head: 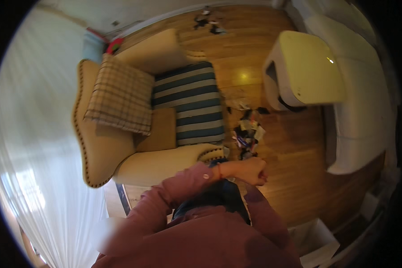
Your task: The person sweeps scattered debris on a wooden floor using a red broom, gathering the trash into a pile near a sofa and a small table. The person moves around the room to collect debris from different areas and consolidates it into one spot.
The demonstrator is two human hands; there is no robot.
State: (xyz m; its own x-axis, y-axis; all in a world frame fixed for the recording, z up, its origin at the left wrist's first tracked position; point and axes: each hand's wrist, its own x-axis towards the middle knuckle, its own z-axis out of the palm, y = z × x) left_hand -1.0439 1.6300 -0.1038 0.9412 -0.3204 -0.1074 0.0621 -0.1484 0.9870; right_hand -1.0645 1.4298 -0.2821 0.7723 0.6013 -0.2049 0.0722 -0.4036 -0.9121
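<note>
My left hand [249, 171] is held out in front of my body with its fingers curled in. Whether anything is inside it cannot be made out. A thin red band circles that wrist, above a buttoned pink cuff. My right sleeve [263, 207] rises to just below the left hand, and the right hand is mostly hidden there. Beyond my hands, a heap of litter and small scraps [249, 132] lies on the wooden floor [294, 147]. Left of the heap stands a beige armchair [154, 164] with studded trim, its striped seat [194, 100] facing the litter.
A plaid cushion [124, 95] leans in the armchair. To the right, a cream-topped side table [310, 67] stands against a pale sofa [361, 100]. More scraps [211, 23] lie near the far wall. A white open box [315, 239] sits at lower right; sheer curtains [47, 134] hang at left.
</note>
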